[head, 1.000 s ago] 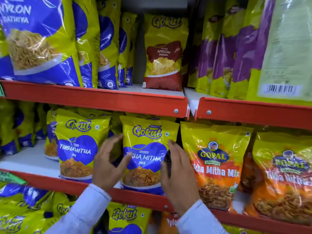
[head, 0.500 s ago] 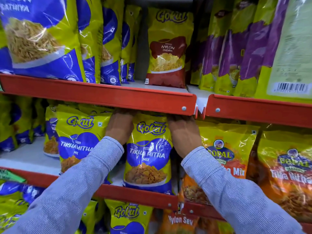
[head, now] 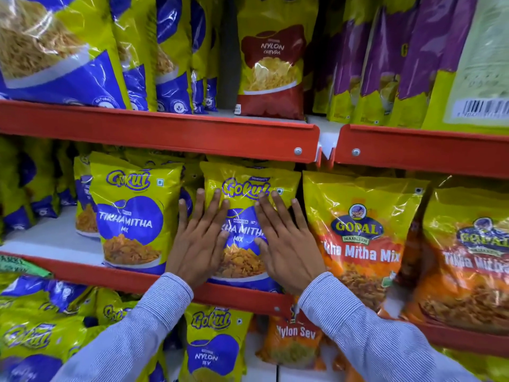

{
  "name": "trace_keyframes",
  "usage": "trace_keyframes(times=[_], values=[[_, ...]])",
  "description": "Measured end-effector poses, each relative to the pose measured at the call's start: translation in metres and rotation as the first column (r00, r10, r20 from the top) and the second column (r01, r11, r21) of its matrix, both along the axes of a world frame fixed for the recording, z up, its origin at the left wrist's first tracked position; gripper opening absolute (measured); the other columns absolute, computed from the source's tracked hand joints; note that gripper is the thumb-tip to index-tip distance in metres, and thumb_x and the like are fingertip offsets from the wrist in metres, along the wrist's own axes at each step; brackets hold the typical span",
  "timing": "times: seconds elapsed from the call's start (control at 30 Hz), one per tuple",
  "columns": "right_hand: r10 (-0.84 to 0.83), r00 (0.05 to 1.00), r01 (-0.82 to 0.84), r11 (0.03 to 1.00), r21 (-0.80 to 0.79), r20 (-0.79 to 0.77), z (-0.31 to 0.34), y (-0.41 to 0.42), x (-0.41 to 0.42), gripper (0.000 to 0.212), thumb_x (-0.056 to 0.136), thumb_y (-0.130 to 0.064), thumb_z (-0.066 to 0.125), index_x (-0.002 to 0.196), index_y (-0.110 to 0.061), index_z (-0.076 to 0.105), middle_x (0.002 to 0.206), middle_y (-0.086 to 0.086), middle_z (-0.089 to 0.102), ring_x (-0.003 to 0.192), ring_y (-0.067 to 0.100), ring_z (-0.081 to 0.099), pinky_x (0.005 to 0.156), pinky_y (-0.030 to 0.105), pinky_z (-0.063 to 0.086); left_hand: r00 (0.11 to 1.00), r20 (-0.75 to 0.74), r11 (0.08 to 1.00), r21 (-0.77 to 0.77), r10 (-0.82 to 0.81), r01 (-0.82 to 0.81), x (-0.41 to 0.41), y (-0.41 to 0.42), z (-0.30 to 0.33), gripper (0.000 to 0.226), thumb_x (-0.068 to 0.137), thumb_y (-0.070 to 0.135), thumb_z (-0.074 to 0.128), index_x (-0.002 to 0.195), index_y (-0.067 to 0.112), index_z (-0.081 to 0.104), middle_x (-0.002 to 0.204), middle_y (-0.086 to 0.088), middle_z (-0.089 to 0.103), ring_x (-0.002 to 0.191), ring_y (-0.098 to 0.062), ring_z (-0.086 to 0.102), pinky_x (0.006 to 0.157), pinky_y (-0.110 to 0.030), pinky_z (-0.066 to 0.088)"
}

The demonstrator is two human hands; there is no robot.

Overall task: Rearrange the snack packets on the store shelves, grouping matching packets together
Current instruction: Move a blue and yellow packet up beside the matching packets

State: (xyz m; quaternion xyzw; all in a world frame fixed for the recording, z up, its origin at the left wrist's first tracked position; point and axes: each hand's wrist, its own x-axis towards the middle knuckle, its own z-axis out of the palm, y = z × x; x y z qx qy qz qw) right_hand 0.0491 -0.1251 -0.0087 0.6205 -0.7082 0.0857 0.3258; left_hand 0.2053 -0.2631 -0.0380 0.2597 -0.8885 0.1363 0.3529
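A yellow and blue Gokul Tikha Mitha Mix packet (head: 242, 186) stands upright on the middle shelf (head: 242, 295). My left hand (head: 197, 241) lies flat on its left half, fingers spread. My right hand (head: 285, 241) lies flat on its right half, fingers spread too. Neither hand grips it. A matching Gokul Tikha Mitha packet (head: 132, 216) stands just to the left. To the right stand two orange Gopal Tikha Mitha Mix packets (head: 363, 230) (head: 468, 257).
The upper shelf (head: 165, 133) holds blue Gokul packets (head: 55, 51), a red Nylon Chevda packet (head: 271, 67) and purple packets (head: 385, 64). Below are Gokul Nylon Sev packets (head: 212, 348) and an orange Nylon Sev packet (head: 292, 343). Bare white shelf (head: 46, 238) shows at middle left.
Both hands came out from behind the top of the packet and now press flat on its front. The packet stands straighter against the row.
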Motion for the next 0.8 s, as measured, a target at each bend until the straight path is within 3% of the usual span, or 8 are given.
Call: trace_keyframes(times=[0.1, 0.23, 0.33, 0.47, 0.63, 0.8], values=[[-0.007, 1.0, 0.008, 0.997, -0.072, 0.016, 0.006, 0.018, -0.002, 0.065, 0.098, -0.037, 0.038, 0.154, -0.011, 0.018, 0.166, 0.007, 0.011, 0.154, 0.026, 0.0, 0.124, 0.051, 0.0, 0.999, -0.038, 1.0, 0.008, 0.028, -0.028, -0.006, 0.015, 0.006, 0.059, 0.098, 0.035, 0.025, 0.153, 0.015, 0.021, 0.165, -0.008, 0.012, 0.153, -0.031, -0.007, 0.122, -0.061, -0.004], [-0.129, 0.987, 0.147, 0.966, -0.214, 0.098, 0.006, 0.066, -0.025, 0.066, 0.098, -0.035, 0.036, 0.155, -0.013, 0.013, 0.166, 0.006, 0.008, 0.154, 0.027, -0.002, 0.124, 0.054, 0.001, 0.997, -0.038, 0.996, -0.062, -0.072, 0.07, -0.027, 0.06, 0.004, 0.059, 0.098, 0.035, 0.028, 0.153, 0.015, 0.019, 0.164, -0.008, 0.008, 0.153, -0.031, -0.007, 0.122, -0.06, -0.005], [-0.197, 0.973, 0.217, 0.957, -0.193, 0.117, 0.008, 0.083, -0.05, 0.066, 0.099, -0.037, 0.036, 0.155, -0.013, 0.011, 0.166, 0.006, 0.009, 0.154, 0.029, 0.0, 0.123, 0.059, 0.005, 0.994, 0.041, 0.989, -0.103, -0.098, 0.102, -0.053, 0.089, 0.003, 0.061, 0.098, 0.037, 0.027, 0.154, 0.015, 0.016, 0.164, -0.006, 0.004, 0.153, -0.03, -0.009, 0.121, -0.063, 0.001], [-0.187, 0.968, 0.212, 0.966, -0.147, 0.166, 0.012, 0.082, -0.071, 0.065, 0.1, -0.041, 0.033, 0.155, -0.015, 0.012, 0.167, 0.002, 0.009, 0.154, 0.026, -0.002, 0.122, 0.06, 0.007, 0.989, 0.059, 0.989, -0.06, -0.134, 0.137, -0.079, 0.11, 0.007, 0.06, 0.099, 0.039, 0.024, 0.154, 0.015, 0.016, 0.165, -0.006, 0.006, 0.153, -0.028, -0.007, 0.123, -0.055, -0.01], [-0.141, 0.971, 0.183, 0.957, -0.225, 0.191, 0.012, 0.109, -0.087, 0.066, 0.1, -0.039, 0.036, 0.156, -0.015, 0.01, 0.167, 0.003, 0.005, 0.154, 0.026, -0.004, 0.124, 0.058, 0.002, 0.984, 0.059, 0.982, -0.069, -0.169, 0.173, -0.1, 0.135, 0.014, 0.064, 0.097, 0.04, 0.033, 0.153, 0.013, 0.019, 0.165, -0.009, 0.007, 0.153, -0.03, -0.008, 0.121, -0.06, -0.008], [-0.331, 0.888, 0.424, 0.859, -0.288, 0.32, -0.011, 0.17, -0.139, 0.066, 0.098, -0.036, 0.03, 0.155, -0.011, 0.009, 0.166, 0.009, 0.003, 0.154, 0.028, -0.004, 0.124, 0.057, 0.002, 0.979, 0.091, 0.976, -0.104, -0.181, 0.191, -0.12, 0.159, 0.015, 0.07, 0.095, 0.047, 0.038, 0.153, 0.013, 0.019, 0.165, -0.009, 0.009, 0.153, -0.031, -0.008, 0.12, -0.064, -0.008]])
